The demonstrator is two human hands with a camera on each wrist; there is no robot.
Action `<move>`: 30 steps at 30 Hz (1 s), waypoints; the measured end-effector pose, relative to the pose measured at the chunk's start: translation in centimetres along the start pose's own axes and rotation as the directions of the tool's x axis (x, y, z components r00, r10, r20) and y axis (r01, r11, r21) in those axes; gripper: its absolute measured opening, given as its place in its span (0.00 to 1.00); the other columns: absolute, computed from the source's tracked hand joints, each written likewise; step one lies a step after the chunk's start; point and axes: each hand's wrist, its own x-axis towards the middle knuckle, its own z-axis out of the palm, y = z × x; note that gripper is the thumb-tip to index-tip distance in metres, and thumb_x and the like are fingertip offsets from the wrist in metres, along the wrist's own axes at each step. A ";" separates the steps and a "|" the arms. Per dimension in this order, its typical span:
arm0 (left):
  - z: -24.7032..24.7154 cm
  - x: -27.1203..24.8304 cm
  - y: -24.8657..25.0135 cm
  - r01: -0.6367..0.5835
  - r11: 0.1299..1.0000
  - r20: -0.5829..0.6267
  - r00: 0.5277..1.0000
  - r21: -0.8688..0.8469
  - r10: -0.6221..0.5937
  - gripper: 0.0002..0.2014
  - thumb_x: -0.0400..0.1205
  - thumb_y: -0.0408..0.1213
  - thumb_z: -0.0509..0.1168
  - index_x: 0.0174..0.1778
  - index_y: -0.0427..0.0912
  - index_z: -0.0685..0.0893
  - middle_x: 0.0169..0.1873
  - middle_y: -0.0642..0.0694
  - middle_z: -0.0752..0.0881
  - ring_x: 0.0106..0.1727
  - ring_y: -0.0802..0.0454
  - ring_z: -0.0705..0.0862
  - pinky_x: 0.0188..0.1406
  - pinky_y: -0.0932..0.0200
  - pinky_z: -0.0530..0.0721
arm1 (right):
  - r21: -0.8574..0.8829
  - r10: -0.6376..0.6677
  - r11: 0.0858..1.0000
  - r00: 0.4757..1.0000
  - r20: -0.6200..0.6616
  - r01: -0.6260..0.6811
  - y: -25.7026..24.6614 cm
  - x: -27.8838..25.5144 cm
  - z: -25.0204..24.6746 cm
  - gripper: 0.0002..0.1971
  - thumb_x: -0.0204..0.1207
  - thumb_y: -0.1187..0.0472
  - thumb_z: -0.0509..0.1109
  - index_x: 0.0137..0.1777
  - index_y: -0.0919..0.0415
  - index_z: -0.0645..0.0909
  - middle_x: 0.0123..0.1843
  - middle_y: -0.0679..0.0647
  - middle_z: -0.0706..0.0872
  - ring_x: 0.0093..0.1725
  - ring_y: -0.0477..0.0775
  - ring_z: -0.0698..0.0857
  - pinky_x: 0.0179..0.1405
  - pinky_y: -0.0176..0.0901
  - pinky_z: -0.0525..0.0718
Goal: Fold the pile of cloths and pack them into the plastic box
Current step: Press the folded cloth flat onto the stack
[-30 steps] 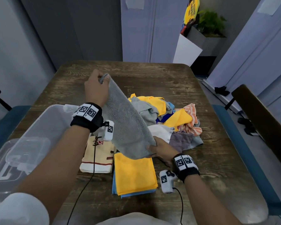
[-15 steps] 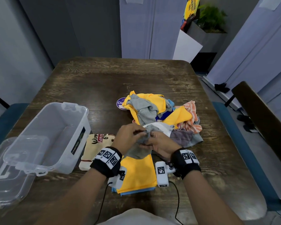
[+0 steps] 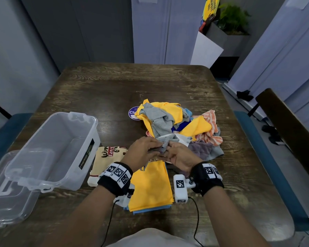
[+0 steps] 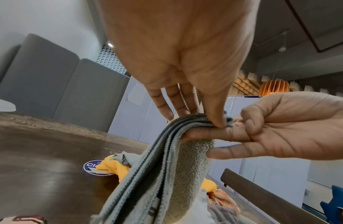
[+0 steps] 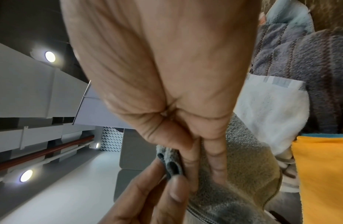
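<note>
- Pinched between both hands, the folded grey towel [image 3: 164, 144] has its stacked edges held together: left hand [image 3: 143, 154] on top, right hand [image 3: 179, 157] beneath.
- It hangs above the folded yellow cloth [image 3: 150, 186], near the unfolded pile [image 3: 177, 120].
- The clear plastic box [image 3: 30, 182] stands open to the left on the wooden table [image 3: 114, 86].

Left hand [image 3: 143, 152] and right hand [image 3: 179, 156] pinch a grey cloth [image 3: 165, 144] above a folded yellow cloth [image 3: 151, 186], between a plastic box [image 3: 48, 145] and a cloth pile [image 3: 178, 120].
</note>
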 end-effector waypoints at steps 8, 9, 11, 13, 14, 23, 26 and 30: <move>-1.2 0.5 0.5 0.095 0.980 -0.206 0.970 -0.172 -0.130 0.12 0.86 0.32 0.62 0.60 0.47 0.87 0.52 0.53 0.89 0.54 0.57 0.85 0.56 0.49 0.85 | -0.201 -0.015 0.979 0.998 -0.064 0.002 -0.8 -0.5 0.1 0.14 0.84 0.69 0.63 0.64 0.59 0.83 0.65 0.57 0.90 0.67 0.57 0.86 0.68 0.52 0.82; -1.8 0.5 0.8 0.112 0.958 -0.213 0.962 -0.262 -0.171 0.12 0.87 0.30 0.61 0.61 0.47 0.85 0.52 0.53 0.88 0.54 0.60 0.85 0.56 0.55 0.85 | -0.263 -0.035 0.965 0.990 -0.137 -0.002 -0.7 -0.4 -0.2 0.10 0.84 0.67 0.65 0.61 0.60 0.84 0.63 0.58 0.90 0.65 0.57 0.87 0.66 0.51 0.83; -3.2 0.6 1.5 0.119 0.908 -0.211 0.953 -0.401 -0.218 0.11 0.90 0.31 0.58 0.62 0.48 0.81 0.52 0.55 0.86 0.54 0.65 0.83 0.52 0.67 0.82 | -0.370 -0.096 0.929 0.944 -0.315 -0.029 0.0 0.0 -1.5 0.05 0.85 0.61 0.69 0.57 0.61 0.81 0.62 0.61 0.90 0.60 0.56 0.88 0.63 0.52 0.83; -4.3 0.8 1.9 0.097 0.865 -0.212 0.950 -0.492 -0.228 0.10 0.91 0.33 0.56 0.64 0.46 0.79 0.52 0.56 0.84 0.53 0.68 0.80 0.51 0.73 0.77 | -0.367 -0.136 0.929 0.890 -0.436 -0.038 1.0 0.2 -2.6 0.19 0.81 0.48 0.73 0.64 0.59 0.76 0.66 0.61 0.86 0.62 0.54 0.86 0.67 0.55 0.82; -4.7 1.0 2.0 0.088 0.846 -0.211 0.950 -0.526 -0.230 0.09 0.91 0.32 0.55 0.64 0.44 0.78 0.52 0.55 0.83 0.52 0.69 0.79 0.51 0.74 0.75 | -0.319 -0.122 0.947 0.893 -0.434 -0.025 1.3 0.2 -2.9 0.27 0.78 0.41 0.73 0.70 0.56 0.74 0.69 0.58 0.83 0.66 0.53 0.84 0.70 0.57 0.81; -4.8 1.0 0.4 0.110 0.771 -0.273 0.896 -0.627 -0.350 0.07 0.92 0.31 0.55 0.57 0.39 0.79 0.49 0.54 0.83 0.49 0.64 0.80 0.53 0.65 0.78 | -0.142 -0.308 0.950 0.907 -0.287 0.278 -0.2 1.2 -0.1 0.18 0.88 0.55 0.63 0.72 0.63 0.80 0.68 0.56 0.88 0.70 0.55 0.85 0.68 0.51 0.83; -4.5 0.8 -1.7 0.220 0.790 -0.308 0.835 -0.573 -0.456 0.06 0.91 0.32 0.56 0.57 0.39 0.78 0.47 0.51 0.84 0.48 0.59 0.80 0.52 0.55 0.77 | -0.279 -0.420 0.899 0.843 -0.337 0.337 -1.0 1.5 -0.5 0.17 0.86 0.58 0.67 0.72 0.63 0.80 0.67 0.55 0.89 0.67 0.55 0.86 0.66 0.51 0.85; -4.2 0.5 -1.5 0.275 0.854 -0.376 0.808 -0.440 -0.454 0.05 0.91 0.33 0.54 0.56 0.43 0.75 0.45 0.59 0.80 0.44 0.74 0.77 0.42 0.74 0.72 | -0.418 -0.513 0.830 0.800 -0.311 0.370 -2.7 1.6 0.3 0.11 0.87 0.60 0.67 0.65 0.64 0.82 0.60 0.57 0.90 0.58 0.52 0.89 0.55 0.45 0.87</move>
